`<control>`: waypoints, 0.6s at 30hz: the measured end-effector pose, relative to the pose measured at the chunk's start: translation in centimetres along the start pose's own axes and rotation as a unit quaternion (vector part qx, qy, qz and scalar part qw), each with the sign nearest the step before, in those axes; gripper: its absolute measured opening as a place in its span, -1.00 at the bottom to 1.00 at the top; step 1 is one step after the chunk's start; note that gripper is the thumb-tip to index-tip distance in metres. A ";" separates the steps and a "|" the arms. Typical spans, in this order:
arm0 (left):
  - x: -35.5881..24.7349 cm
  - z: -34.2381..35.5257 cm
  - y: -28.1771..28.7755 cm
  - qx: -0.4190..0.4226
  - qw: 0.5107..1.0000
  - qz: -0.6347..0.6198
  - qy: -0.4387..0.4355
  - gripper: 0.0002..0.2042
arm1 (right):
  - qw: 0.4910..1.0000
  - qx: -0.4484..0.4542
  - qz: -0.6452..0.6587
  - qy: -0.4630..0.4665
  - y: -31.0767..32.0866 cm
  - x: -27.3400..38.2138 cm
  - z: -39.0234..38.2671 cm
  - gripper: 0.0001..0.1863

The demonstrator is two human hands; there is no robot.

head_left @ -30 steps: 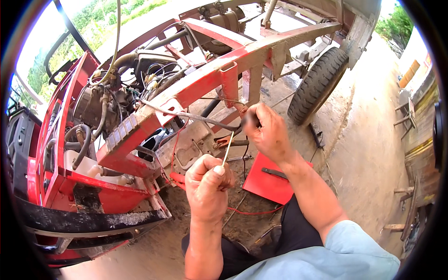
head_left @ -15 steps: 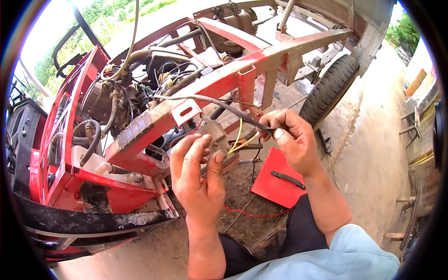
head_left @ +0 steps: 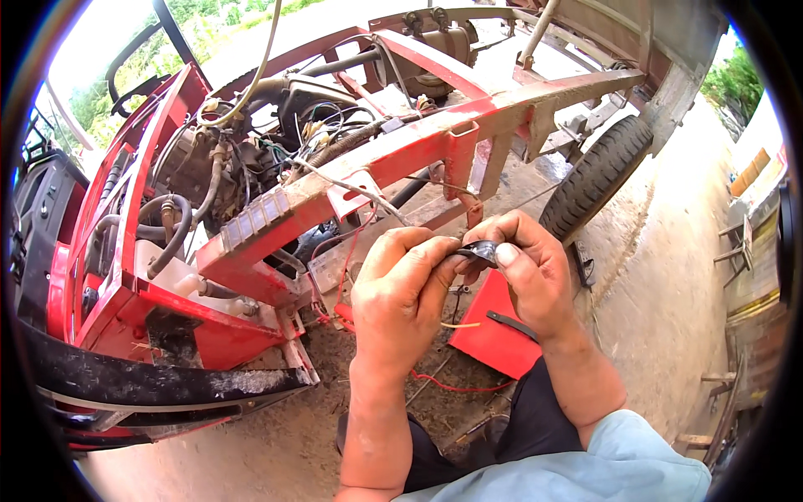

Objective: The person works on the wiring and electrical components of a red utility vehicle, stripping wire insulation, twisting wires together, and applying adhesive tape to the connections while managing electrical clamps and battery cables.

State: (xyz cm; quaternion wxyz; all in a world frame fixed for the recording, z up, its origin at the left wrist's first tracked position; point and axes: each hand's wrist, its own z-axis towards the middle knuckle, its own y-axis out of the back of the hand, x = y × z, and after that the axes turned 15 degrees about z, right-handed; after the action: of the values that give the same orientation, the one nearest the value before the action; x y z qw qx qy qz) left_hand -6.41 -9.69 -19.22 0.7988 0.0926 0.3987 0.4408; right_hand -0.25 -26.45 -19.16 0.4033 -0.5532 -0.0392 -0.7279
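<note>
My left hand [head_left: 406,280] and my right hand [head_left: 527,263] meet in front of the red vehicle frame. Both pinch a short, shiny black piece of a cable's covering [head_left: 479,249] between thumbs and fingertips. Whether it is sheath or wrapped tape, I cannot tell. A grey cable [head_left: 355,189] runs from the engine bay over the frame rail toward my fingers, which hide its end. Below my left hand a thin yellow wire [head_left: 460,325] sticks out.
Beyond my hands is the red frame rail [head_left: 401,171], with tangled wiring [head_left: 322,125] in the engine bay. A tyre [head_left: 598,176] stands to the right. On the ground lie a red box with a black handle [head_left: 493,326] and a red wire [head_left: 460,387].
My left hand, open and apart before, has moved right and closed on the black covering beside my right hand. The yellow wires that hung between the hands are now mostly hidden.
</note>
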 end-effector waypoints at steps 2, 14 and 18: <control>0.2 -0.4 -0.2 -0.049 0.997 0.025 -0.047 -0.77 | 1.000 0.003 0.012 0.005 -0.4 -0.3 -0.1 -0.83; 0.9 -1.8 0.2 -0.119 0.992 0.016 -0.038 -0.77 | 0.917 0.058 -0.377 0.117 -2.5 -0.9 0.0 -0.73; -0.5 -2.1 0.6 -0.081 0.996 -0.044 0.001 -0.78 | 0.851 0.053 -0.483 0.200 -2.5 -1.4 -0.4 -0.75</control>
State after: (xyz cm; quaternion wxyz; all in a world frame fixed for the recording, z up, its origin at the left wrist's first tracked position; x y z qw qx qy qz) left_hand -8.46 -10.16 -20.06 0.8219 0.0090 0.3661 0.4363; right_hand -2.05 -24.27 -19.51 0.0290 -0.2846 -0.2583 -0.9227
